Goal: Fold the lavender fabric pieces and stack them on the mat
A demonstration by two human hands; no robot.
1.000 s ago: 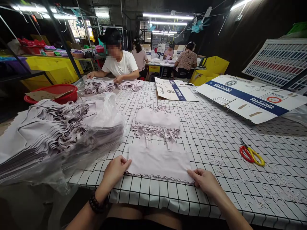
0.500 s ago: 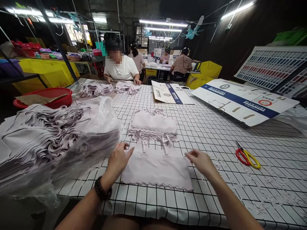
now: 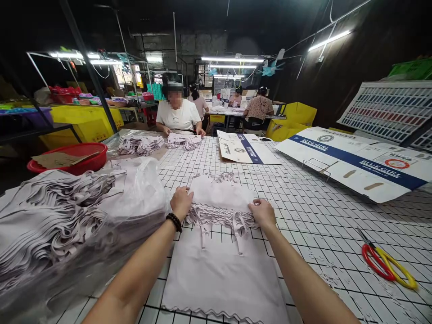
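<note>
A pale pink garment (image 3: 222, 279) with two straps and a wavy hem lies flat on the checked table, nearest to me. Beyond it is a stack of folded garments (image 3: 221, 191) with layered scalloped edges. My left hand (image 3: 181, 201) is at the stack's left edge, fingers closed on it. At the right edge my right hand (image 3: 263, 212) has its thumb and fingers pinched on the stack. Both arms reach past the near garment on either side.
Loose garments (image 3: 43, 211) and clear plastic (image 3: 145, 189) are heaped at left, before a red basin (image 3: 97, 157). Scissors (image 3: 388, 263) lie at right. Flat cartons (image 3: 351, 159) lie farther back. A person (image 3: 177, 114) works across the table (image 3: 303, 216).
Both hands have moved forward from beside the near garment to the sides of the stack and closed on it. The view has tilted up and come closer.
</note>
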